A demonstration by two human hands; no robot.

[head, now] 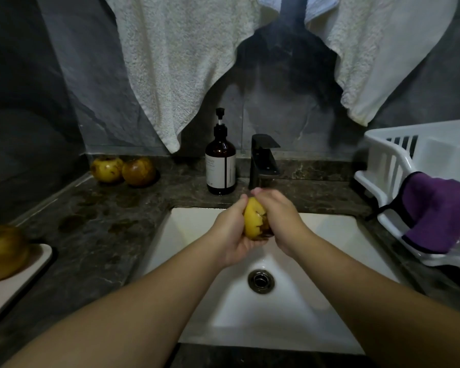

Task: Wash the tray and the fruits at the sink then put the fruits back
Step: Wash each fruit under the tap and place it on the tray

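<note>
My left hand (230, 235) cups the bruised yellow fruit (255, 218) from below, right hand (278, 217) wrapped over its top, both over the white rectangular sink (329, 229) under the black faucet (263, 162). Two more spotted yellow fruits (122, 168) sit back-left on the dark marble counter (104, 221); another fruit (3, 252) rests on the white flat tray (41, 254) far left.

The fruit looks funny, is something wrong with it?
Yes. The yellow fruit held between the left hand and right hand over the sink has dark brown blotches. The two fruits by the wall look brown-spotted too, like bruising or overripeness.
</note>
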